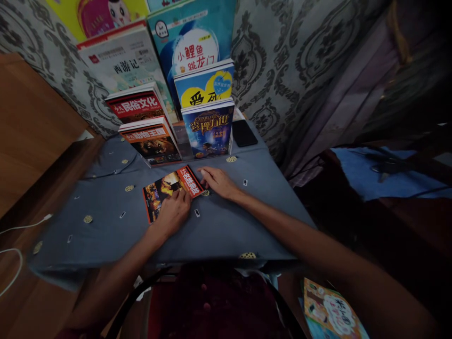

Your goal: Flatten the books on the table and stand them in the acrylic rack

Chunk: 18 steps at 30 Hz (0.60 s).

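A thin book (162, 190) with a black and orange cover lies at a slant on the cloth-covered table. My left hand (174, 209) is on the lower part of its cover, fingers bent and close together, pressing it down. Just off the book's right end is my right hand (219, 182), resting near the tabletop. Its thumb and index finger point at the book's edge with a gap between them. Whether those fingertips touch the book I cannot tell.
Behind the book, upright books stand in a stepped rack, including a lion-cover book (155, 143) and a dark blue book (210, 132). A black phone (245, 133) lies right of them. More books (328, 308) are low at the right. A white cable (26, 227) runs at the left.
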### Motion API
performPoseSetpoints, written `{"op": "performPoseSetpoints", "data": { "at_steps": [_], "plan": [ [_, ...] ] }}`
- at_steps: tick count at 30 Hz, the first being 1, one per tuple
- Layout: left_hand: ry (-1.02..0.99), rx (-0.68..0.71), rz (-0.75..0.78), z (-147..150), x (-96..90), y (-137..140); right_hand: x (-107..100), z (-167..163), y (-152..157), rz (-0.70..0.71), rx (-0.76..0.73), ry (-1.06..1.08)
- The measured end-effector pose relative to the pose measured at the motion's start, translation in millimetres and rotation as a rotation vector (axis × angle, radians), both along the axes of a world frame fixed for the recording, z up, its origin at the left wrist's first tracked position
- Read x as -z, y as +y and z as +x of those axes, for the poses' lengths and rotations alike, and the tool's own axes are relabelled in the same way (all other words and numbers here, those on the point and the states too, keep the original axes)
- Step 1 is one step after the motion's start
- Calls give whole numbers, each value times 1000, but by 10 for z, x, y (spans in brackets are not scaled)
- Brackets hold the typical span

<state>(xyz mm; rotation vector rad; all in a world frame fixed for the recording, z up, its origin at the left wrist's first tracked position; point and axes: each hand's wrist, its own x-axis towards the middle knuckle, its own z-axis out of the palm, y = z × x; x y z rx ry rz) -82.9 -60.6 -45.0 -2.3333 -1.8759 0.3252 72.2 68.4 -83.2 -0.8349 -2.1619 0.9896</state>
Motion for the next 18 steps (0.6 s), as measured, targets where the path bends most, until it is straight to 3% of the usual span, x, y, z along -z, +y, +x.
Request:
{"op": "performPoseSetpoints", "data": {
  "at_steps": [7,13,18],
  "plan": [
    [8,-77,-105,53,-213,21,-31,32,-17,1,7,102],
    [-21,-55,-47,27,-120,1,-113,52,-109,25,-57,177],
    [-149,-15,79,-255,-41,66,-132,53,-117,46,-250,-28]
  ]
}}
